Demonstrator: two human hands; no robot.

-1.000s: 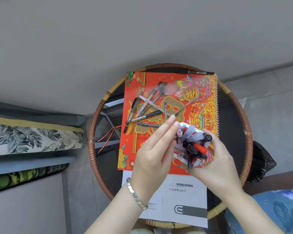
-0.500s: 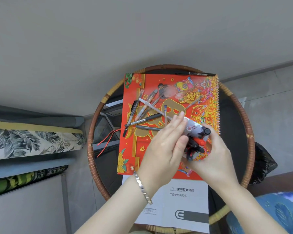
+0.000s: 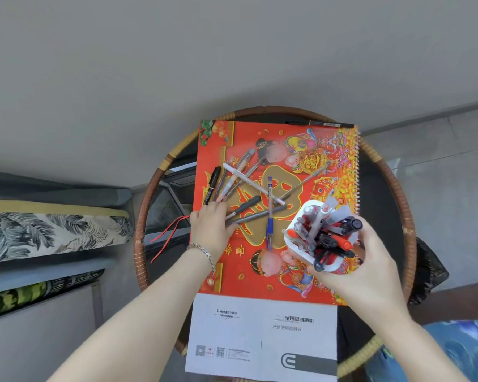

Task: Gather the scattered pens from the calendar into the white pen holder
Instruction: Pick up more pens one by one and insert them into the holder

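With the right hand point(image 3: 362, 260) gripping the tilted, crowded white pen holder point(image 3: 301, 244) and the left hand point(image 3: 211, 227) spread, grasping nothing, over scattered pens point(image 3: 243, 209) at its fingertips, further tilt could spill stored pens.

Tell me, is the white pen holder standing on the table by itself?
No, the right hand grips the white pen holder tilted above the calendar.
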